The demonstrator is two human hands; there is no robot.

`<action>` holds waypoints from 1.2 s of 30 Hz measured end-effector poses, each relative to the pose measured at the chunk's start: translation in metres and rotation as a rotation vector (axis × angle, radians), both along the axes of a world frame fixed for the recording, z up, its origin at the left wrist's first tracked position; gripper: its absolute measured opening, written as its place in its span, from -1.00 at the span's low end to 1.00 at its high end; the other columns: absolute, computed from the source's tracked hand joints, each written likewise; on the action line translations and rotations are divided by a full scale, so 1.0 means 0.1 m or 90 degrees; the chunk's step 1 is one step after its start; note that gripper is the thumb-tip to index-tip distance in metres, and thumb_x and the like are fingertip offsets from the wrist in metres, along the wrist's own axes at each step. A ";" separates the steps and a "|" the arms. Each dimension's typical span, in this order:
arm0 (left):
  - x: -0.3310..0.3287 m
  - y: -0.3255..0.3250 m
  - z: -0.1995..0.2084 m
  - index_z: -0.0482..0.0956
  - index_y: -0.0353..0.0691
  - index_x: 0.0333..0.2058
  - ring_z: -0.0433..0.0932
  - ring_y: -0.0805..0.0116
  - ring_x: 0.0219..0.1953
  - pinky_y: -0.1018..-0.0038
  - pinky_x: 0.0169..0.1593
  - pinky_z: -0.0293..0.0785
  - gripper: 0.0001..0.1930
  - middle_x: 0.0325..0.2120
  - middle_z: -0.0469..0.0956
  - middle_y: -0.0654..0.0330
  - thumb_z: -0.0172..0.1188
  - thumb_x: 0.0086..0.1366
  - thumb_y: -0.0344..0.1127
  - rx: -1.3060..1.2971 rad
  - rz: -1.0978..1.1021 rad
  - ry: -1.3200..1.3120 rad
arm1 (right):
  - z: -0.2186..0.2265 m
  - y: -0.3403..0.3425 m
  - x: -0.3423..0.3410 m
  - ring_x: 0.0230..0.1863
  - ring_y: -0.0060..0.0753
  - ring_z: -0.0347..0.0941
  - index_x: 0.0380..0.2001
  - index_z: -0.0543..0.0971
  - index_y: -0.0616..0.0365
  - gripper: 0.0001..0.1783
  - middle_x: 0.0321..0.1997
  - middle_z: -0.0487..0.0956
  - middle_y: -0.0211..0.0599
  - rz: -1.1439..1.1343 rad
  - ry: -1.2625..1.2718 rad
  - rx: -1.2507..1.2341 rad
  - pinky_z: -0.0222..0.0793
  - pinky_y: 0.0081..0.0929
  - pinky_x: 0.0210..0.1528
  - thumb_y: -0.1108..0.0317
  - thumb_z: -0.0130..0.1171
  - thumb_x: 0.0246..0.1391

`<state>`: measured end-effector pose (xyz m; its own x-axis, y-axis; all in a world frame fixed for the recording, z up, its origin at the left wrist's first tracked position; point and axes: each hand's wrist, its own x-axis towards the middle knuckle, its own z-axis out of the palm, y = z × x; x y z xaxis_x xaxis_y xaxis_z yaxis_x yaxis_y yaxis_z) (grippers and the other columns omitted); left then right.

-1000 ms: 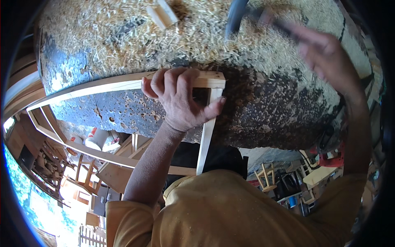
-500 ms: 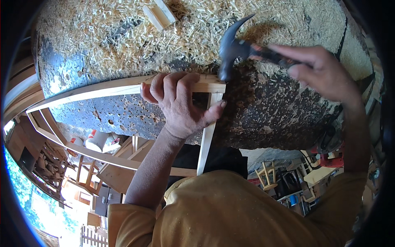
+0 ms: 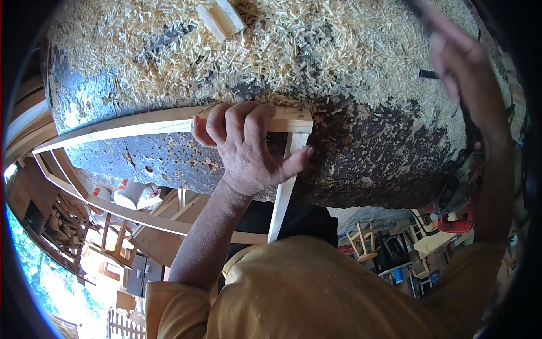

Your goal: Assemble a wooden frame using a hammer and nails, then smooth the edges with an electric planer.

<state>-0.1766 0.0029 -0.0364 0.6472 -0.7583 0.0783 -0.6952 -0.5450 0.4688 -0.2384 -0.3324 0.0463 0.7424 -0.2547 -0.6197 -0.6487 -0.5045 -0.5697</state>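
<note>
My left hand (image 3: 248, 147) grips the corner of a pale wooden frame. Its fingers curl over the long curved rail (image 3: 141, 124), while the thumb presses on the straight crosspiece (image 3: 282, 198) that meets the rail's right end. Small nail-like points stand on the rail near that end, too small to be sure of. My right hand (image 3: 466, 73) is raised at the upper right, blurred, closed round the dark handle of a hammer (image 3: 420, 12). The hammer's head is beyond the picture's top edge. A short black rod end (image 3: 428, 74) shows beside this hand; I cannot tell what it belongs to.
Wood shavings (image 3: 316, 51) cover the far side of the dark, pitted worktop (image 3: 372, 158). A small grooved wood block (image 3: 221, 21) lies among them. A red power tool (image 3: 454, 220) is at the right edge. Beyond are a white bucket (image 3: 129, 193) and a wooden stool (image 3: 362, 242).
My right hand has lifted the hammer away from the frame's corner, up and to the right, taking its head out of view. My left hand keeps its grip; the frame is barely shifted.
</note>
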 end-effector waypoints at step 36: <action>-0.02 0.01 -0.04 0.42 -0.10 -0.16 0.16 0.08 0.01 -0.03 0.16 -0.25 -0.28 -0.22 0.30 0.14 -0.01 -0.02 0.45 -0.005 0.029 0.044 | 0.02 0.65 -0.09 -0.65 -0.66 0.27 0.19 0.30 0.13 -0.46 -0.67 0.36 -0.51 0.099 0.132 0.172 0.28 -0.66 -0.54 0.38 0.07 0.12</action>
